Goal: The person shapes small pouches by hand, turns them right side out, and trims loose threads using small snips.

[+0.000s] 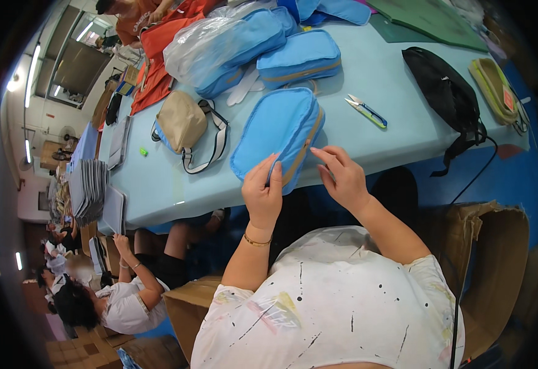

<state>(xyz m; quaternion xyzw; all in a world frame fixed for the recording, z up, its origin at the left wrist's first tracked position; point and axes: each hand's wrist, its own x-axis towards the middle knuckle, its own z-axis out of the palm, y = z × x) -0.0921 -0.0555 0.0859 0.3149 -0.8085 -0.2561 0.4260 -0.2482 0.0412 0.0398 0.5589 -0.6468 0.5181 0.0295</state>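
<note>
A blue zippered pouch (pixel 275 126) with a tan zipper along its side lies tilted at the table's near edge. My left hand (pixel 263 189) pinches its near corner between thumb and fingers. Close to the zipper side is my right hand (pixel 344 179), its thumb and fingers apart and nothing between them; the index fingertip is at or near the zipper, and contact is hard to tell. A second blue pouch (pixel 300 56) lies just beyond. Thread snips (pixel 367 112) with blue and green handles rest to the right of the held pouch.
More blue pouches (pixel 250 40) sit partly under clear plastic at the back. A beige bag (pixel 183 122) with a striped strap lies left. On the right are a black bag (pixel 444 92) and an olive pouch (pixel 493 89). A cardboard box (pixel 496 270) stands beside me; co-workers sit left and far.
</note>
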